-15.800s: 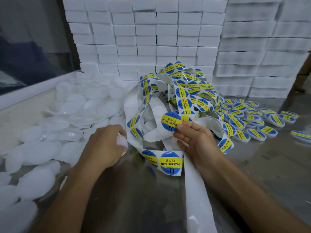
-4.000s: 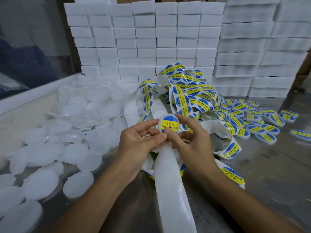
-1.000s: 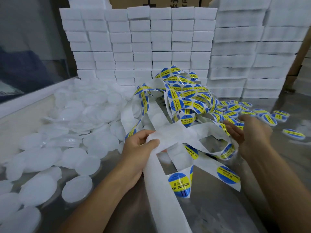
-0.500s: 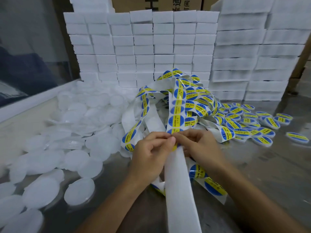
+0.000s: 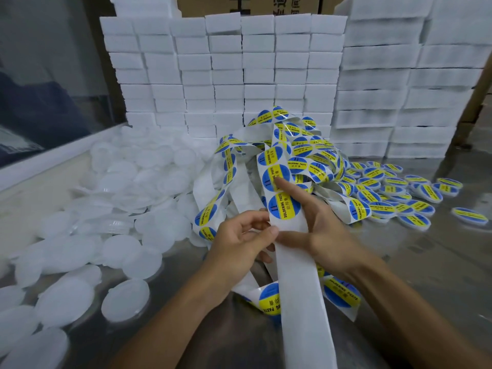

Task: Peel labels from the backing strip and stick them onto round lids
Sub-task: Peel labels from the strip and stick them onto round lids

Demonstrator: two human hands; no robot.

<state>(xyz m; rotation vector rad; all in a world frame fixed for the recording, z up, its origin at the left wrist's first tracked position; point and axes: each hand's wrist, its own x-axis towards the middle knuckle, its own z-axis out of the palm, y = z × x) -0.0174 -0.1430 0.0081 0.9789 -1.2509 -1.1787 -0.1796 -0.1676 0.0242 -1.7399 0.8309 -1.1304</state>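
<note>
I see backing strip [image 5: 286, 235] at centre of worktop [image 5: 426, 275], thin, limp, light. Left hand [image 5: 239, 235] pinches its edge; right hand [image 5: 319, 230] supports behind, fingers straight. Next label [image 5: 284, 206]: flimsy, tacky; I judge lift at rim. Bare lids [image 5: 125, 299] left.

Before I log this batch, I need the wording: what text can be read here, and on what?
"SOLDERING PASTE": yellow band of the round label on the backing strip, held in the hands.
"II": blue part of that label.
Small characters beside "PASTE": too small to read.
Black print on the cardboard box behind the white stacks: cut off, unreadable.
Labelled lids at right: too blurred.
</note>
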